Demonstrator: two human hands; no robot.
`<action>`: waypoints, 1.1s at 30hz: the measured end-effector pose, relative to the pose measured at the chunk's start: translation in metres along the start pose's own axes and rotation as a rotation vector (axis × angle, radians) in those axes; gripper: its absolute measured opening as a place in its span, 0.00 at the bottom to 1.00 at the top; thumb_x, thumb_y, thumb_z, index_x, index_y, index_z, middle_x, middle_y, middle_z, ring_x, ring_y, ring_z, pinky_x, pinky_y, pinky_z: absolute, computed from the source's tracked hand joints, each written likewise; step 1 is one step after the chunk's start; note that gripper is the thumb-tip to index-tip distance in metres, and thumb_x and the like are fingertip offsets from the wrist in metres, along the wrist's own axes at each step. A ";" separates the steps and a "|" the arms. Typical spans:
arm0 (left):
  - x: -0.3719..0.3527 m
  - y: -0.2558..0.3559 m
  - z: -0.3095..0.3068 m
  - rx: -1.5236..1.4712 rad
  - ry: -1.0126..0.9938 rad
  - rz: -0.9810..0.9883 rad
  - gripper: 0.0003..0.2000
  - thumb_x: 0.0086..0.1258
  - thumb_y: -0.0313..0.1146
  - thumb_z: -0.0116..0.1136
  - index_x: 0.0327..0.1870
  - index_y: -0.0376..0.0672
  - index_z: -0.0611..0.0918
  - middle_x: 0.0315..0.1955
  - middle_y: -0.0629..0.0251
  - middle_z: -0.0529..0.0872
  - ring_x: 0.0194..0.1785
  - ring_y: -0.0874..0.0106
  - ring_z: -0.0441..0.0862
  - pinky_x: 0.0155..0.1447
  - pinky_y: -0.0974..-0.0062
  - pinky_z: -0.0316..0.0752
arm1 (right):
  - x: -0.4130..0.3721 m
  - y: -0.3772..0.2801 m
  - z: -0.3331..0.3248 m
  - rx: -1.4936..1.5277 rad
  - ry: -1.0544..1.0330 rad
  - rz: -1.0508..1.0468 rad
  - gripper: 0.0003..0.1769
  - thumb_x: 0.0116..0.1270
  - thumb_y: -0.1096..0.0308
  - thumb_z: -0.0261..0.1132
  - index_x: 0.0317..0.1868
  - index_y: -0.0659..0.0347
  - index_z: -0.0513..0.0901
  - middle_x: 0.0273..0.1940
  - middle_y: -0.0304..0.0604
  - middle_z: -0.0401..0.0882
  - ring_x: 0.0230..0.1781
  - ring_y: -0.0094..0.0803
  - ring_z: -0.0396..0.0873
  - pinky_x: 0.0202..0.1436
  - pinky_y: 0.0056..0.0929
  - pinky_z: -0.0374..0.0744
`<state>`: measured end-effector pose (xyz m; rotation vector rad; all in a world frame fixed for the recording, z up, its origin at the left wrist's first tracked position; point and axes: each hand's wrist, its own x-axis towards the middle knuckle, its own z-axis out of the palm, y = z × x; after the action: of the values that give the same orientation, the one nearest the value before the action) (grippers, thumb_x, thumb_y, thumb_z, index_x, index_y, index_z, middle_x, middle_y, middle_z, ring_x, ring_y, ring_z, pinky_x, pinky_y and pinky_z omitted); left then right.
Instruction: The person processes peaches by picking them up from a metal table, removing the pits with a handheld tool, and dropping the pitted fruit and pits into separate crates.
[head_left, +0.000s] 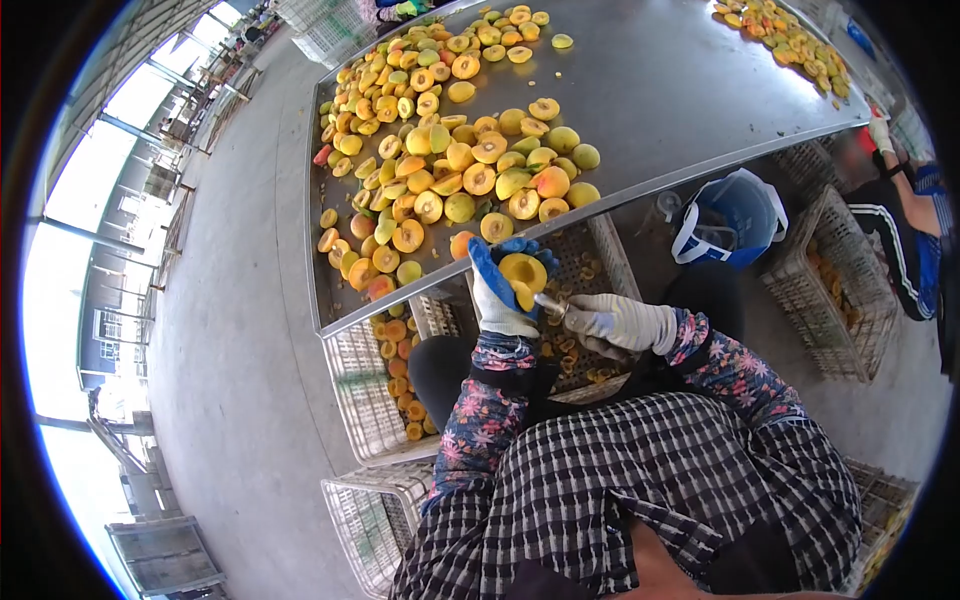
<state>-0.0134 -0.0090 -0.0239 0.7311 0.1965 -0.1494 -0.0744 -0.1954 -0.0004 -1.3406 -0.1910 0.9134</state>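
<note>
My gloved left hand [503, 300] has its fingers closed around a peach half [523, 272]. The half is yellow-orange, its cut face turned up toward me, and it sits just off the counter [680, 90] edge. My right hand [620, 322] has its fingers wrapped round a small tool [549, 303] that points left, tip at the half. Below, one crate [350, 385] holds halves, and another [605, 245] holds scraps.

Bright daylight pours from the windows [110, 150] far left of the fingers [487, 262], blown out white. The steel table [680, 90] beyond them gleams softly. Fisheye warping bends the edges into black corners, while detail near the fingers stays sharp.
</note>
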 end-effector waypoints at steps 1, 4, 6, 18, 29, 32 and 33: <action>0.001 0.000 0.000 0.003 -0.017 0.037 0.30 0.77 0.62 0.44 0.37 0.38 0.80 0.32 0.57 0.84 0.34 0.59 0.84 0.43 0.57 0.83 | -0.003 -0.005 -0.001 0.078 0.046 -0.021 0.22 0.76 0.44 0.56 0.46 0.57 0.75 0.23 0.33 0.72 0.16 0.20 0.70 0.18 0.19 0.69; 0.006 -0.001 0.000 0.047 0.049 0.044 0.30 0.77 0.61 0.44 0.37 0.37 0.80 0.32 0.57 0.84 0.35 0.60 0.84 0.45 0.59 0.83 | 0.002 -0.009 -0.006 0.092 0.111 -0.107 0.21 0.76 0.46 0.57 0.46 0.58 0.76 0.25 0.34 0.73 0.20 0.19 0.73 0.21 0.20 0.71; 0.002 0.001 0.010 0.073 0.018 0.011 0.29 0.78 0.60 0.44 0.37 0.36 0.80 0.31 0.57 0.84 0.36 0.60 0.84 0.46 0.61 0.83 | 0.020 0.002 -0.003 -0.120 0.160 -0.195 0.22 0.77 0.46 0.56 0.46 0.59 0.77 0.26 0.33 0.74 0.23 0.18 0.76 0.25 0.20 0.74; -0.013 0.149 -0.081 1.479 0.391 0.217 0.21 0.76 0.44 0.52 0.53 0.33 0.83 0.44 0.53 0.87 0.49 0.58 0.85 0.55 0.65 0.76 | 0.007 0.011 -0.030 -1.085 0.052 0.126 0.27 0.74 0.48 0.53 0.54 0.67 0.78 0.43 0.64 0.83 0.49 0.58 0.81 0.57 0.48 0.77; 0.123 0.072 -0.063 2.121 -0.013 -0.160 0.28 0.63 0.48 0.65 0.63 0.46 0.79 0.63 0.49 0.76 0.62 0.55 0.78 0.64 0.62 0.75 | 0.026 0.010 -0.020 -1.075 0.020 0.107 0.27 0.74 0.49 0.55 0.58 0.66 0.76 0.39 0.62 0.84 0.44 0.57 0.82 0.50 0.47 0.80; 0.138 0.072 -0.060 2.039 0.050 -0.355 0.27 0.62 0.46 0.67 0.62 0.47 0.79 0.62 0.50 0.77 0.62 0.56 0.79 0.63 0.62 0.76 | 0.024 0.001 -0.015 -1.056 0.001 0.156 0.28 0.74 0.48 0.55 0.58 0.67 0.76 0.41 0.62 0.84 0.46 0.57 0.82 0.52 0.47 0.79; 0.136 0.073 -0.061 2.004 0.068 -0.311 0.27 0.60 0.41 0.69 0.61 0.43 0.79 0.59 0.51 0.80 0.59 0.61 0.81 0.61 0.65 0.78 | 0.025 0.006 -0.016 -1.067 0.016 0.132 0.28 0.74 0.48 0.55 0.57 0.67 0.76 0.41 0.62 0.84 0.46 0.57 0.82 0.52 0.46 0.79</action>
<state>0.1262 0.0771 -0.0521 2.7016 0.1758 -0.6488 -0.0507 -0.1911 -0.0195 -2.3584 -0.6439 0.9359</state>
